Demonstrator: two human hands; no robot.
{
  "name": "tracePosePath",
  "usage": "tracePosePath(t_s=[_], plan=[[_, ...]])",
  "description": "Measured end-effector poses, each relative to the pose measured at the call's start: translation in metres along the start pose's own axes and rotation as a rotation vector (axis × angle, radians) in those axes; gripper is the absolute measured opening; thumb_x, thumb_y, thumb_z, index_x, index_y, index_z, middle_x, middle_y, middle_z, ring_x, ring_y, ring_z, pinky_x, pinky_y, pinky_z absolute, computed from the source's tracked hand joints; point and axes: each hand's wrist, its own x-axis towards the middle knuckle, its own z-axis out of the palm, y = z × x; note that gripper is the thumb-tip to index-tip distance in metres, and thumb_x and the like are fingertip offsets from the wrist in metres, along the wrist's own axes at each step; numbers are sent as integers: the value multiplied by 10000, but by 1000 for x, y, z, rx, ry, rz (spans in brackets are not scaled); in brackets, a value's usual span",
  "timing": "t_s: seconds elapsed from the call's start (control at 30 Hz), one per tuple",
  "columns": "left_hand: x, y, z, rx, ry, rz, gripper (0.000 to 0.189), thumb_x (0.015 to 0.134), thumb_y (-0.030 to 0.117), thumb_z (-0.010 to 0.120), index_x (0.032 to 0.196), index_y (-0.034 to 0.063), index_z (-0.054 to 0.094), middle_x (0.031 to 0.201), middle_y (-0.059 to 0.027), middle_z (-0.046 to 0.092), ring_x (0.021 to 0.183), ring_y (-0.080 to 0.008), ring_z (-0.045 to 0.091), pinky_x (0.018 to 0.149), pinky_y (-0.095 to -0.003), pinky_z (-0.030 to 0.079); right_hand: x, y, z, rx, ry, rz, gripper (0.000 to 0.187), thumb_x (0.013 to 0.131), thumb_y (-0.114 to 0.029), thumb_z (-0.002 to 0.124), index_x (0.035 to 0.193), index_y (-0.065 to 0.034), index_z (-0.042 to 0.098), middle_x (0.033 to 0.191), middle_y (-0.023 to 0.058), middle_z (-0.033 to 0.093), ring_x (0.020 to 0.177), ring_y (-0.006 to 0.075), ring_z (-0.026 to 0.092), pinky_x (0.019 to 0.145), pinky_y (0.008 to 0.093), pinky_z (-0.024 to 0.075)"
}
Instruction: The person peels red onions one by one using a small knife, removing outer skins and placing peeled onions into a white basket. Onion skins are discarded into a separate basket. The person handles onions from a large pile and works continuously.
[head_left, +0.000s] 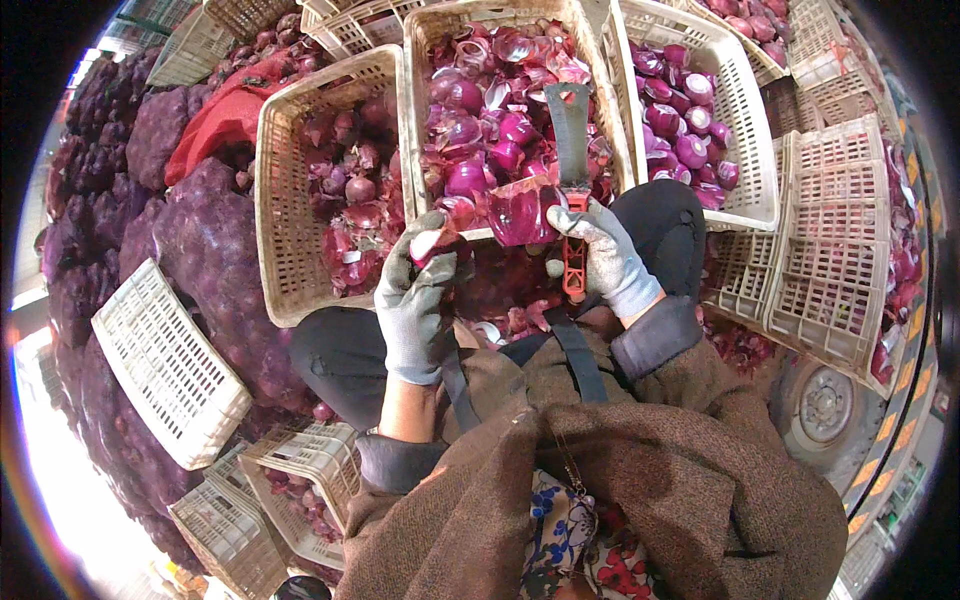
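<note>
In my gloved left hand (421, 300) is a red onion (429, 246) with a pale cut face, held over my lap. My gloved right hand (604, 251) grips a knife by its orange handle (574, 274). Its broad blade (568, 135) points away from me, over the middle crate. A large piece of glossy red onion skin (521, 215) lies against my right thumb; whether I hold it is unclear. The middle plastic crate (411, 142) before me contains loose skins and peeled-looking onions. On the left, a crate (279, 292) contains unpeeled onions. Trimmed purple onions (691, 150) fill part of the right crate (750, 150).
Purple mesh sacks of onions (217, 225) are piled at the left, with a red net (225, 112) over some. An overturned white crate (171, 364) leans there. Stacked crates (829, 240) stand at the right, near a wheel (823, 401). Skins lie below my hands.
</note>
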Motion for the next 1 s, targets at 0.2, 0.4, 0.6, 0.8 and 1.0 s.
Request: tracePosePath(t_s=[0.2,0.4,0.6,0.8,1.0], plan=[[14,3,1,141,-40,139,622,755,-206,451,1362,-73,470,1363,-142,522,1104,-183,588,863,-267,508,-5,1,-11,169,-31,21,320,921,-132,624,1235,-111,562,1102,27,658,995,186,654,639,449,599],[50,10,16,373,-105,249,658,740,-229,437,1368,-39,463,1301,-119,532,1100,-200,578,909,-281,497,-5,1,-12,300,-144,-2,367,896,-49,645,1247,-70,538,1042,51,643,1015,175,628,827,303,559],[50,22,34,373,-26,110,489,925,56,608,1388,9,454,1165,-65,571,1060,-131,557,934,-288,463,-7,-5,-2,303,-191,-39,353,918,-52,615,1259,-75,530,1050,74,620,978,167,629,757,341,603],[20,-2,46,429,-186,-20,476,871,60,682,1324,-6,551,1281,-77,586,1181,-162,528,1033,-301,392,-9,-11,20,97,-31,-7,337,923,-44,596,1255,-29,543,963,73,658,839,125,647,758,267,576],[14,-5,45,274,-196,-11,480,856,12,637,1328,-6,549,1315,-105,582,1217,-188,528,1056,-319,386,-15,-12,34,9,26,-13,326,908,-72,634,1219,12,585,959,41,669,835,93,633,769,203,514]])
